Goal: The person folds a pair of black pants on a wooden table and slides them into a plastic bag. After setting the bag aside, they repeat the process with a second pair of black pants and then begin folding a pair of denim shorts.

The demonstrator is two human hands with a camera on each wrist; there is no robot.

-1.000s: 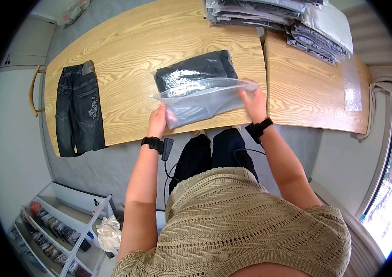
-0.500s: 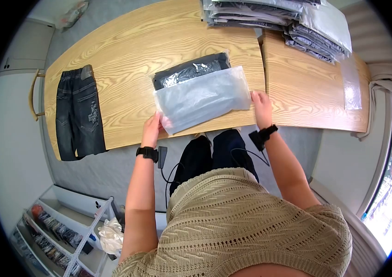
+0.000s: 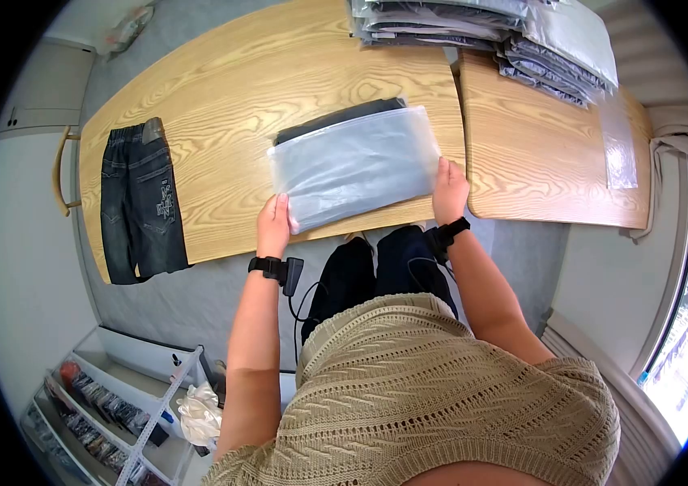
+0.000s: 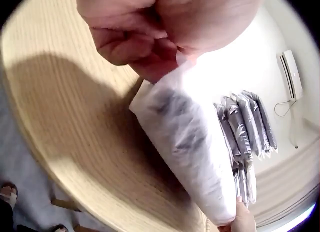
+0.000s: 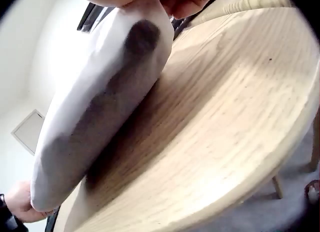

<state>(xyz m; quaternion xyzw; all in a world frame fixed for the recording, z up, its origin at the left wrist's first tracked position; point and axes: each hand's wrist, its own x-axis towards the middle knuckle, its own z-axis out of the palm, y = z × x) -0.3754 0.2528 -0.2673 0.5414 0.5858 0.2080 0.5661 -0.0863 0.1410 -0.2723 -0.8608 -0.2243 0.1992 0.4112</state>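
Note:
A frosted plastic bag (image 3: 352,166) lies over the near part of a dark folded garment (image 3: 336,120) on the wooden table. The left hand (image 3: 273,224) pinches the bag's near left corner; in the left wrist view the fingers of the left hand (image 4: 160,32) are curled at the end of the bag (image 4: 185,137). At the right edge, the right hand (image 3: 450,191) grips the bag between thumb and fingers. Dark cloth shows through the bag (image 5: 100,112) in the right wrist view, where it slants up to the right hand (image 5: 170,2).
Dark jeans (image 3: 140,202) lie at the table's left end. Stacks of bagged clothes (image 3: 554,57) stand at the back right, beside a clear plastic strip (image 3: 619,150). A wooden chair (image 3: 60,170) is past the left edge; a shelf unit (image 3: 109,405) stands at lower left.
The bag's near flap, raised and open a second ago, now lies flat over the near side of the garment. The right hand has come back onto the bag's right edge.

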